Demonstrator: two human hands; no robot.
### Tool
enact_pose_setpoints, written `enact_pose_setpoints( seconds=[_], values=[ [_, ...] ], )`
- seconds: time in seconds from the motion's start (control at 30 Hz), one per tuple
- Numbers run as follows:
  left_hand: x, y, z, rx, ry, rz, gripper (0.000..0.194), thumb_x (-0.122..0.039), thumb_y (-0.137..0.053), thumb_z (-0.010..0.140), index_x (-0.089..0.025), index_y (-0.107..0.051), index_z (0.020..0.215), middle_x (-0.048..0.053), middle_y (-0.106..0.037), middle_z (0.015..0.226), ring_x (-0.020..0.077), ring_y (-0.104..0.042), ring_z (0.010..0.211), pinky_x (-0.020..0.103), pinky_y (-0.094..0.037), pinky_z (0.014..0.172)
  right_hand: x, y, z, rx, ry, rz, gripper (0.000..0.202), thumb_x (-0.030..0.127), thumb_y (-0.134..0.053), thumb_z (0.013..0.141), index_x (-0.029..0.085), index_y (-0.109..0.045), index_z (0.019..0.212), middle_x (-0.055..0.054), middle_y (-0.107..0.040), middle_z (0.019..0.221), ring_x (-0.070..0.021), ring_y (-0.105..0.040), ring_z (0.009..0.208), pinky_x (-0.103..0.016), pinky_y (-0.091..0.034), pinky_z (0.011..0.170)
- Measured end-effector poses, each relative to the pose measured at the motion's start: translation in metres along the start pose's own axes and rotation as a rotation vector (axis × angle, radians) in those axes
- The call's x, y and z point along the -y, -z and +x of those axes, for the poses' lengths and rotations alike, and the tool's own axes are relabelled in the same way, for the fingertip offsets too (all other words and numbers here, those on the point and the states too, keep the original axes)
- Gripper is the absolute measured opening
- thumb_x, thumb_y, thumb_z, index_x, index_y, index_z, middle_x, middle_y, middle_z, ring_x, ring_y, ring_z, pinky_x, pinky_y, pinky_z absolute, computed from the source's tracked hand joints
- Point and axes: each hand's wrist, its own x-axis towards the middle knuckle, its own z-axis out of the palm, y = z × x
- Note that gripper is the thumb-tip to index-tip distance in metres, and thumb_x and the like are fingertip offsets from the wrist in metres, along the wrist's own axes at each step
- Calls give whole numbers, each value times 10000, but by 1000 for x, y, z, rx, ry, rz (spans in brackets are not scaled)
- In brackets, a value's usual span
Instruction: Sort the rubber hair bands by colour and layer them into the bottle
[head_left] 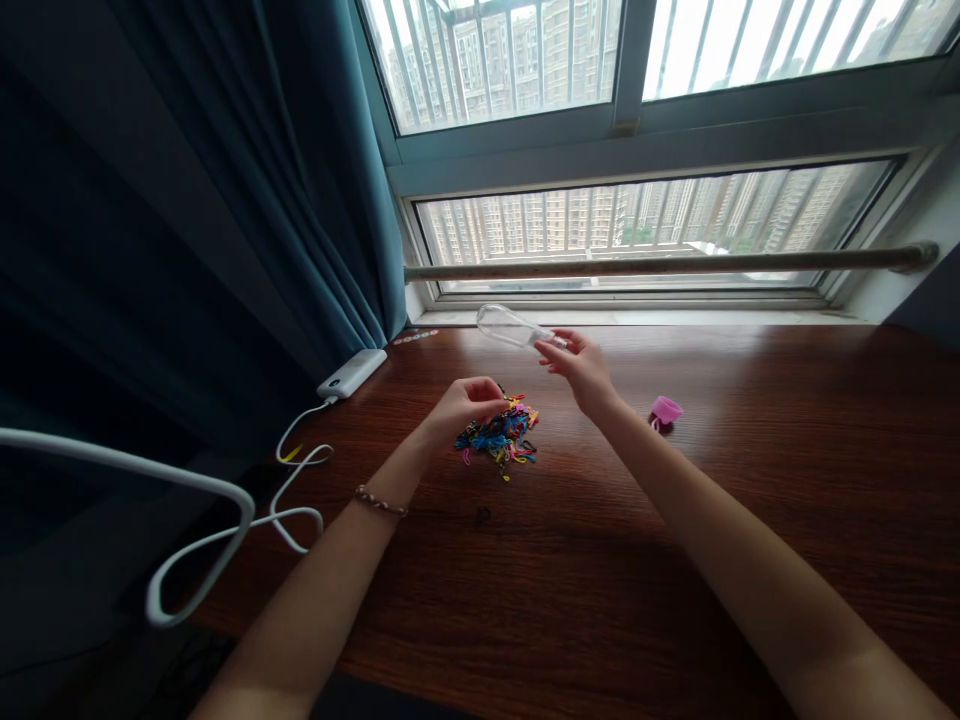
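Observation:
A heap of small colorful loops (pixel 499 435), blue, black, yellow, pink and red, lies on the brown wooden table (pixel 600 560). At its upper left edge is my left hand (pixel 472 402), its fingers pinched together; what they hold, if anything, is too small to name. Beyond the heap and to the right, my right hand (pixel 576 362) grips the neck end of a clear bottle (pixel 506 325), which is tilted with its rounded end toward the upper left. A pink cap (pixel 666 409) rests on the table right of my right forearm.
On the left of the table sit a white power bank (pixel 352 373) and its looping white cable (pixel 289 500). A small dark ring (pixel 482 515) lies in front of the heap. A blue curtain (pixel 322 180) hangs at left; a metal rail (pixel 660 265) crosses the window behind.

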Motion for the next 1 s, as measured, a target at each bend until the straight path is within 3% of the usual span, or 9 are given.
enact_pose_setpoints(
  seconds=[0.07, 0.1, 0.17, 0.27, 0.4, 0.57, 0.67, 0.87, 1.0],
  values=[
    [-12, 9, -9, 403, 147, 219, 247, -340, -721, 573, -144, -590, 644, -28, -536, 539, 88, -465, 466, 197, -341, 441, 16, 10, 6, 7, 7, -60, 486, 383, -720, 582, 129, -553, 962, -59, -637, 847, -82, -594, 568, -171, -428, 470],
    [-18, 11, -14, 549, 190, 331, 247, -325, -740, 539, -146, -597, 630, -29, -542, 542, 92, -467, 478, 195, -336, 442, 24, 15, 8, 27, 0, -87, 476, 377, -724, 579, 123, -562, 948, -59, -638, 831, -79, -590, 561, -167, -417, 464],
    [-25, 11, -22, 731, 253, 514, 239, -307, -753, 502, -153, -613, 620, -34, -555, 544, 95, -466, 486, 191, -320, 436, 38, 21, 9, 54, -21, -130, 467, 368, -732, 569, 113, -572, 926, -53, -637, 786, -78, -581, 548, -163, -396, 450],
    [-25, 1, -28, 824, 294, 679, 194, -283, -742, 502, -165, -623, 599, -40, -565, 535, 93, -463, 477, 185, -300, 425, 55, 24, 6, 51, -9, -156, 462, 368, -732, 563, 113, -578, 915, -44, -635, 754, -78, -574, 538, -164, -382, 441],
    [-14, -13, -27, 804, 242, 888, 94, -177, -708, 494, -180, -622, 531, -55, -532, 466, 91, -439, 440, 191, -270, 416, 68, 24, 2, 62, 24, -154, 441, 383, -718, 578, 116, -586, 903, -42, -634, 759, -75, -572, 537, -165, -377, 437],
    [-11, -15, -27, 838, 211, 844, 117, -103, -592, 533, -200, -656, 546, -54, -580, 501, 96, -474, 462, 192, -295, 446, 76, 25, 0, 70, 57, -184, 429, 387, -708, 587, 114, -597, 899, -25, -625, 711, -73, -567, 530, -161, -374, 430],
    [-15, -15, -27, 775, 166, 825, 155, -95, -547, 535, -195, -663, 558, -42, -590, 516, 101, -485, 479, 192, -297, 459, 77, 28, 0, 98, 99, -258, 420, 394, -701, 594, 108, -612, 889, -24, -620, 682, -74, -549, 507, -168, -366, 415],
    [-16, -12, -23, 162, 15, 1042, 122, -184, -533, 618, -207, -651, 601, 5, -599, 568, 131, -501, 523, 219, -261, 476, 76, 36, 0, 190, 255, -722, 383, 389, -741, 526, 132, -667, 801, -9, -599, 619, -113, -537, 542, -218, -370, 466],
    [-13, -12, -19, -45, 46, 1145, 118, -212, -544, 647, -235, -653, 688, 10, -612, 594, 142, -518, 525, 222, -252, 478, 79, 36, -4, 192, 352, -926, 383, 384, -751, 513, 157, -662, 808, 6, -590, 610, -128, -529, 568, -239, -363, 514]
  ],
)
